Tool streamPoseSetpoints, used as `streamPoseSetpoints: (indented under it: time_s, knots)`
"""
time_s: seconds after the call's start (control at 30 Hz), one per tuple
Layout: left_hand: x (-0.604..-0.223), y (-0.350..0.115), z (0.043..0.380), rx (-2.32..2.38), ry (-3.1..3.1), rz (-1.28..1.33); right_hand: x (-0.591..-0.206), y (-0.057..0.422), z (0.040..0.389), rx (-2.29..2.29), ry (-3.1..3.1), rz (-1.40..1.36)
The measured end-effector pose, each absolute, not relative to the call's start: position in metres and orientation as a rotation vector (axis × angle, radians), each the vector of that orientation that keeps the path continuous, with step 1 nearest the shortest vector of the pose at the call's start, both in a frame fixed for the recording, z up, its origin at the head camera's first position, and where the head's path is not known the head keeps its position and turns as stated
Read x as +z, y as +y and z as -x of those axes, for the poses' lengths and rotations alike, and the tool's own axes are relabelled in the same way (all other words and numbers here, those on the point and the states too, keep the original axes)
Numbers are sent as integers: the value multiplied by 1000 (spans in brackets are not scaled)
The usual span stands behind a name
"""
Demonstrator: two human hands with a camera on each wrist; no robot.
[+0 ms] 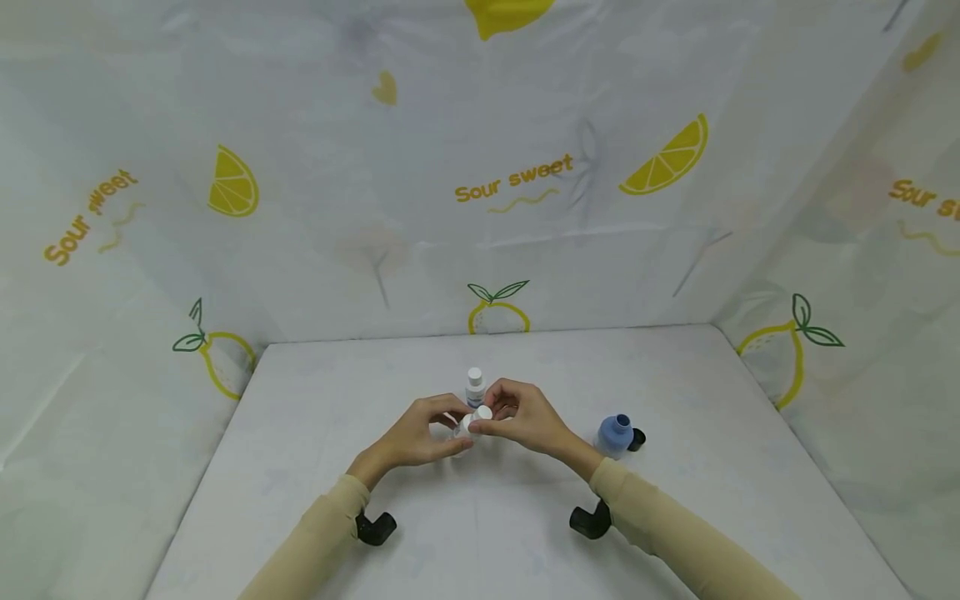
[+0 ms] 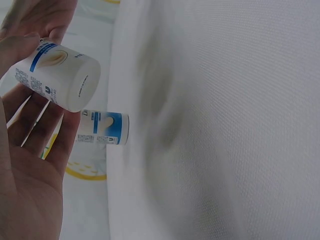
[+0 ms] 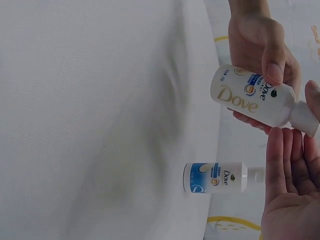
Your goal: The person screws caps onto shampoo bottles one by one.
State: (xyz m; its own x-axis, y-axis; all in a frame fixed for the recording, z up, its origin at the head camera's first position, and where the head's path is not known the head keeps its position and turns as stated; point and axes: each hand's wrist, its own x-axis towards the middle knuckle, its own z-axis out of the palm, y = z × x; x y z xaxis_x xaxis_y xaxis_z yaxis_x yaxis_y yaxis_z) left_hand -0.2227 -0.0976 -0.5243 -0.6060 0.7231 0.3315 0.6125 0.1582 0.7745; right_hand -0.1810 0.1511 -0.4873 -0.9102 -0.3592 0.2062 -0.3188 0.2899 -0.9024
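Observation:
My left hand (image 1: 422, 429) grips a small white Dove bottle (image 3: 250, 97) round its body. The bottle is tilted, with its base showing in the left wrist view. At its top, my right hand (image 1: 531, 417) pinches the white cap (image 3: 303, 119) between thumb and fingertips. The cap sits on the bottle's neck; whether it is loose I cannot tell. Just beyond the hands, a second Dove bottle (image 1: 476, 390), white with a blue lower label, stands upright on the table with its cap on. It touches neither hand as far as the wrist views show.
To the right of my right hand stands a blue bottle (image 1: 613, 438) with an uncovered mouth. A small black round piece (image 1: 637, 439) lies beside it. Black bent pieces show beside the left sleeve (image 1: 322, 525) and the right sleeve (image 1: 660, 517). Printed white curtains (image 1: 300, 250) surround the white table (image 1: 315, 392).

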Motion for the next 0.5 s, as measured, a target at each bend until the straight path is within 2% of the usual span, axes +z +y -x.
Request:
streamPoseSetpoints:
  time_s: [0.5]
  knots:
    - [-524, -97, 221, 1429, 2296, -1309, -484, 152, 181, -1675, 2523, 623]
